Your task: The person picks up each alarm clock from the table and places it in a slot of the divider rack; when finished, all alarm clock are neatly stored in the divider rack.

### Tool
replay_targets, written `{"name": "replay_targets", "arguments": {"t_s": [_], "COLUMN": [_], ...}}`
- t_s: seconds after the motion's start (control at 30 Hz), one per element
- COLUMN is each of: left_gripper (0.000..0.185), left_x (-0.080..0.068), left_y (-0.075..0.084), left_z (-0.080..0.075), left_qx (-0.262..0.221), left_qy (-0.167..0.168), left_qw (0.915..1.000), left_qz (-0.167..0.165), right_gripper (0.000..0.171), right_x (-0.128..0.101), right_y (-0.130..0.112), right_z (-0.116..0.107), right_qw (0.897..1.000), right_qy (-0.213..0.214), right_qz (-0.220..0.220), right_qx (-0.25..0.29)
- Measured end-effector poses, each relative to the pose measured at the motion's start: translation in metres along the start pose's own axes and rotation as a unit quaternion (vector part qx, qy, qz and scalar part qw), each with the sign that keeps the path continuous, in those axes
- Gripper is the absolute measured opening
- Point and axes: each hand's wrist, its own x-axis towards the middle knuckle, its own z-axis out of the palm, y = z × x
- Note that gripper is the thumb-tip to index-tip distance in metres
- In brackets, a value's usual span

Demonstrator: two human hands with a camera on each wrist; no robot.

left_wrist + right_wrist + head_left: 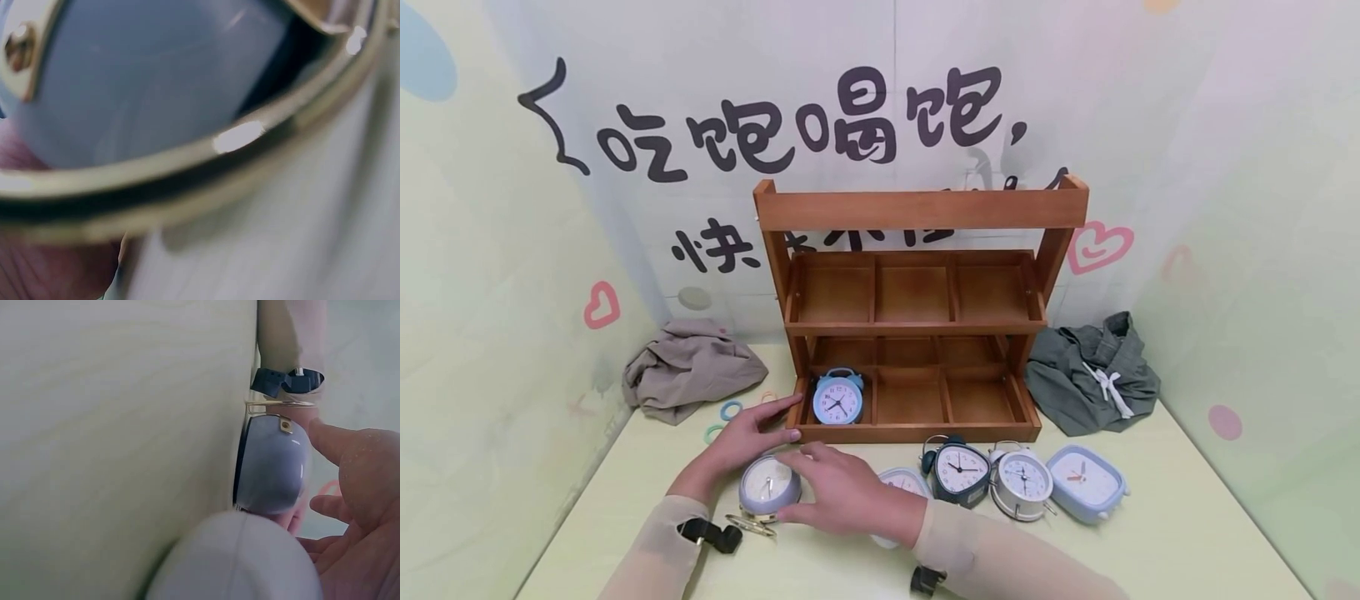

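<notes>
A round lavender alarm clock [769,487] with a gold ring handle [750,524] lies on the table, its white face turned up. My right hand [850,493] hovers over its right side, fingers and thumb spread apart. In the right wrist view the thumb [334,440] is close to the body of the lavender clock [275,464]. My left hand [748,435] reaches past the clock, its fingertips at the front left corner of the brown wooden shelf [917,434]. A blue twin-bell alarm clock [838,400] stands in the shelf's lower left compartment.
Right of my hands are a pale clock [904,479] partly under my right wrist, a dark triangular clock [958,471], a white twin-bell clock [1022,482] and a light blue rectangular clock [1086,483]. Cloths, brown [692,367] and dark grey [1086,375], flank the shelf. Hair ties [731,409] lie left.
</notes>
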Motion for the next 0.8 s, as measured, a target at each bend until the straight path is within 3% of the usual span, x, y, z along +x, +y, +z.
{"name": "replay_targets", "arguments": {"t_s": [0.47, 0.8], "left_gripper": [0.070, 0.070], "left_x": [0.000, 0.001], "left_y": [-0.001, 0.000], "left_z": [0.000, -0.001], "left_qx": [-0.003, 0.004], "left_qy": [0.002, 0.004], "left_qw": [1.0000, 1.0000], "left_qz": [0.009, 0.007], "right_gripper": [0.068, 0.066], "right_x": [0.010, 0.001], "right_y": [-0.005, 0.006], "right_z": [0.014, 0.001], "right_qw": [0.999, 1.000], "right_qy": [0.019, 0.006], "right_qz": [-0.010, 0.012], "right_qx": [-0.047, -0.016]}}
